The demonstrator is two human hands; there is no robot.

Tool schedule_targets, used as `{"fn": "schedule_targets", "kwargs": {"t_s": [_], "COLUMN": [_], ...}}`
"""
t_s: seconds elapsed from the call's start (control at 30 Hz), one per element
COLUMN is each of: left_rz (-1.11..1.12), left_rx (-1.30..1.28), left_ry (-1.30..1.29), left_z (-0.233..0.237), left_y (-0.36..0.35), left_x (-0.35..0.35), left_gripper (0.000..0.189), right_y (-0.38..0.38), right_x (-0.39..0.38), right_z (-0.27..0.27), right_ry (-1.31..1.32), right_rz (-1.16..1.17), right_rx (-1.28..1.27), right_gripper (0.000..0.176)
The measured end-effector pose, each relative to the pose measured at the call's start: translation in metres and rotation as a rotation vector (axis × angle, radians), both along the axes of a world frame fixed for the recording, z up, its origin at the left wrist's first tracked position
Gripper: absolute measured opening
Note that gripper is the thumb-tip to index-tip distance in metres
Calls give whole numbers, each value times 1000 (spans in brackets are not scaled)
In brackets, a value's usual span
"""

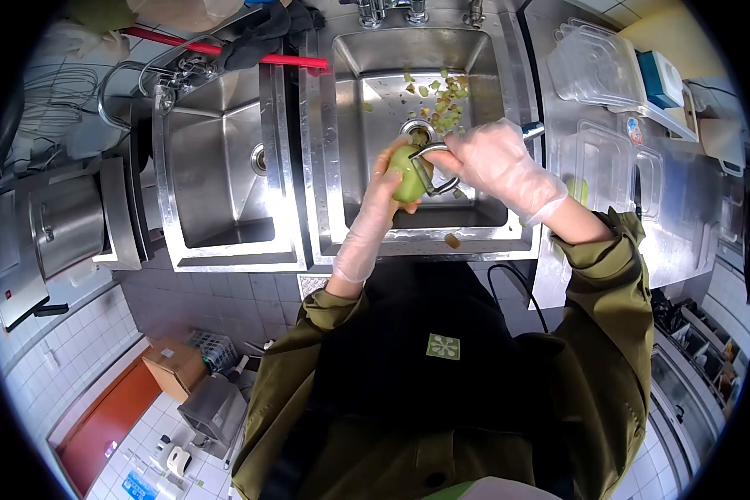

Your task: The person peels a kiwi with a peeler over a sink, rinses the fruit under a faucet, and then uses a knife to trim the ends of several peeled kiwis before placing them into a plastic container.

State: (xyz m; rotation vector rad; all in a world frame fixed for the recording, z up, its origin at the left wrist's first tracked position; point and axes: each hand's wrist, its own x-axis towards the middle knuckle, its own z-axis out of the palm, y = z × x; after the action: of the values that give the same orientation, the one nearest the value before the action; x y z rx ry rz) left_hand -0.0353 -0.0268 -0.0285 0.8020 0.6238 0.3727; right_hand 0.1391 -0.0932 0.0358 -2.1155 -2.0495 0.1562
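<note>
While the person stands in front of the sink (pixel 375 117) in the upper middle of the frame, the left hand (pixel 380 190) holds a green fruit (pixel 405 173) over the basin, near the drain (pixel 418 131). The grip of this hand is curled around the fruit, with fingers on its left side and below it. The right hand (pixel 504 167) comes from the right; its grip is closed firmly on a metal peeler (pixel 423 175), of which the handle end shows behind the hand. The blade of the peeler lies across the right side of the fruit. Both hands wear clear gloves.

In the basin, many green and brownish peelings (pixel 447 104) are scattered, mostly above and to the right of the drain. One brownish scrap (pixel 452 241) lies on the front rim. A second sink (pixel 212 158) is at the left, and a red bar (pixel 296 61) reaches over its back edge. On the metal tabletop (pixel 552 258) at the right of the frame there are clear plastic containers (pixel 596 67); near them another green thing (pixel 578 192) is partly visible, but it cannot be told exactly what it is.
</note>
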Motion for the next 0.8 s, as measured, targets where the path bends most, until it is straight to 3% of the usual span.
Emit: {"fn": "schedule_targets", "kwargs": {"t_s": [0.5,0.73,0.77,0.8], "left_rz": [136,164,113,55], "left_rx": [80,119,125,133], "left_ry": [54,145,113,83], "left_z": [17,7,7,7], "left_y": [-15,-11,-11,-10], "left_x": [7,0,-5,-13], "left_gripper": [53,59,53,47], "right_y": [0,6,7,6], "right_x": [-3,4,15,31], "right_z": [4,-9,-16,-23], "right_ry": [-161,-265,-313,-332], "right_rz": [12,-57,-57,-75], "right_rx": [91,104,-49,17], "right_gripper": [43,44,43,43]}}
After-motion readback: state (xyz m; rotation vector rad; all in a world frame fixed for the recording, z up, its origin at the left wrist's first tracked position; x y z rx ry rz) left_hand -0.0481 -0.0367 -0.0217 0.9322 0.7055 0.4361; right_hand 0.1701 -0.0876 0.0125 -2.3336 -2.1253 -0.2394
